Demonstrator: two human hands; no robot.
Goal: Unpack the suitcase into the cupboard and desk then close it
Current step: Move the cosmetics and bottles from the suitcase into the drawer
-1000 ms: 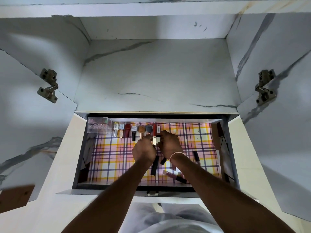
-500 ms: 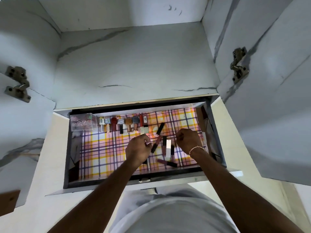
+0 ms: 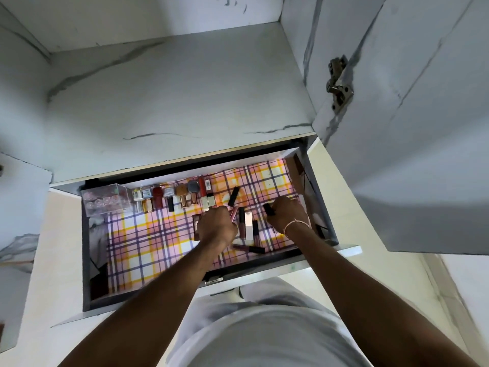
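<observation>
Hands: two, left hand (image 3: 217,229) and right hand (image 3: 287,214)
Open drawer (image 3: 86,260): one
Clear plastic box (image 3: 105,200): one
Small bottles standing in the back row (image 3: 169,198): about nine; exact number unclear
Loose lipstick tubes (image 3: 247,225) lying between the hands: about six, some partly hidden
Cupboard hinge (image 3: 338,86): one fully visible

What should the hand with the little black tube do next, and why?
Probably stand it at the right end of the row of bottles along the back of the drawer. The right hand pinches a black tube, that row is upright and tidy, and other tubes lie loose beside the left hand.
</observation>
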